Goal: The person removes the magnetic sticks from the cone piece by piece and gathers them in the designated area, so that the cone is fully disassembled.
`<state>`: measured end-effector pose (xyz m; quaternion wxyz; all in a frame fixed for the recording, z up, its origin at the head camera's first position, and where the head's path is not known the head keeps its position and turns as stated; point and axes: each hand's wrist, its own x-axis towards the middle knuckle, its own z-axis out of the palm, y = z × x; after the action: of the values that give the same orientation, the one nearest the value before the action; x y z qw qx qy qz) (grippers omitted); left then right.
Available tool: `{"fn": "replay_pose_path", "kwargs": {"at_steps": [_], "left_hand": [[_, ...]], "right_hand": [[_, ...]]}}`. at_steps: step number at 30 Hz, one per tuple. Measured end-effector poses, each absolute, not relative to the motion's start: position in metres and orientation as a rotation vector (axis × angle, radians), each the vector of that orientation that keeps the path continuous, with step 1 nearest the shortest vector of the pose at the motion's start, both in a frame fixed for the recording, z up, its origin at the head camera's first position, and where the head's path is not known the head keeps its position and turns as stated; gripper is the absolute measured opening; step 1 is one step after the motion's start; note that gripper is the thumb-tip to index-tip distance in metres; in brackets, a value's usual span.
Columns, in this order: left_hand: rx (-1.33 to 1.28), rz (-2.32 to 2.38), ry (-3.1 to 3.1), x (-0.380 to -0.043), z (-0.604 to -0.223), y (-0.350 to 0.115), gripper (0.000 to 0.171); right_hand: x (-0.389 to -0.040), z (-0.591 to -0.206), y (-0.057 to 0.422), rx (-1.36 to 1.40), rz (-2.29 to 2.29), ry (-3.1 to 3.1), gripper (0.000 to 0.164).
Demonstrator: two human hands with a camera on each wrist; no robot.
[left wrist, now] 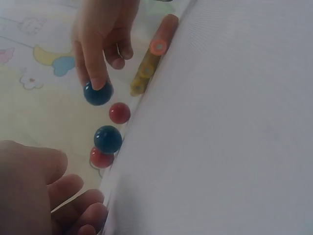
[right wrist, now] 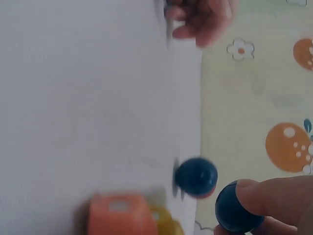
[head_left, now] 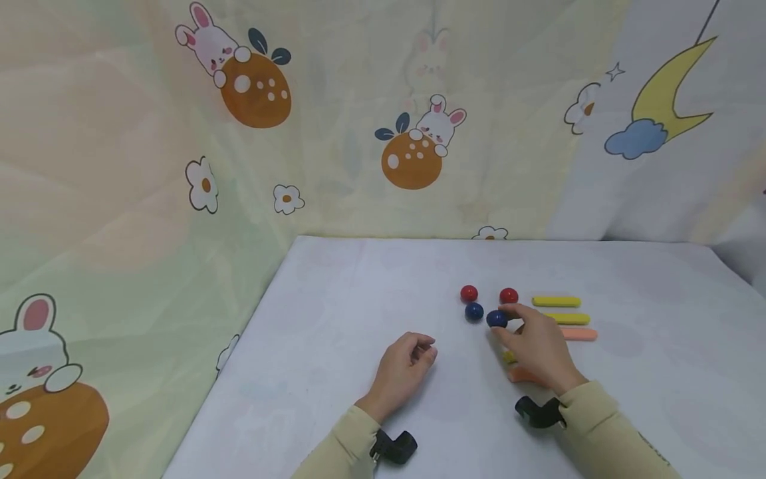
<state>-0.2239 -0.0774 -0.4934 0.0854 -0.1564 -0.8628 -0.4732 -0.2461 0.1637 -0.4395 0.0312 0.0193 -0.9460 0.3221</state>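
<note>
My right hand (head_left: 538, 349) pinches a glossy blue ball (head_left: 496, 319) between thumb and fingers; in the right wrist view the held ball (right wrist: 234, 209) appears raised off the table. A second blue ball (head_left: 474, 312) rests just left of it. Behind that one lies a red ball (head_left: 469, 293), and another red ball (head_left: 509, 295) sits just beyond my right fingertips. My left hand (head_left: 397, 374) is held to the left of the balls, fingers loosely curled, with nothing in it.
Two yellow sticks (head_left: 556, 301) and an orange stick (head_left: 582, 334) lie to the right, partly behind my right hand. Under that hand a yellow piece (head_left: 509, 357) and an orange piece (head_left: 523, 375) show partly. A white cloth covers the table (head_left: 335, 299); printed fabric (head_left: 335, 133) hangs behind.
</note>
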Motion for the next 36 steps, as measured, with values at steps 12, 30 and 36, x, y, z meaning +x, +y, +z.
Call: {"fn": "replay_pose_path", "kwargs": {"at_steps": [12,30,36], "left_hand": [[-0.478,-1.424,-2.546,-0.225,-0.495,-0.076,0.017],[-0.470,-1.390,-2.573,-0.226,-0.497,-0.076,0.018],[-0.481,-1.381,-2.562,-0.226,-0.497,-0.076,0.018]], "right_hand": [[-0.269,-0.448,0.187,0.028,0.926,-2.946,0.051],[-0.277,-0.450,0.183,-0.007,0.822,-3.014,0.055],[-0.279,-0.451,0.184,-0.009,0.834,-3.024,0.055]]}}
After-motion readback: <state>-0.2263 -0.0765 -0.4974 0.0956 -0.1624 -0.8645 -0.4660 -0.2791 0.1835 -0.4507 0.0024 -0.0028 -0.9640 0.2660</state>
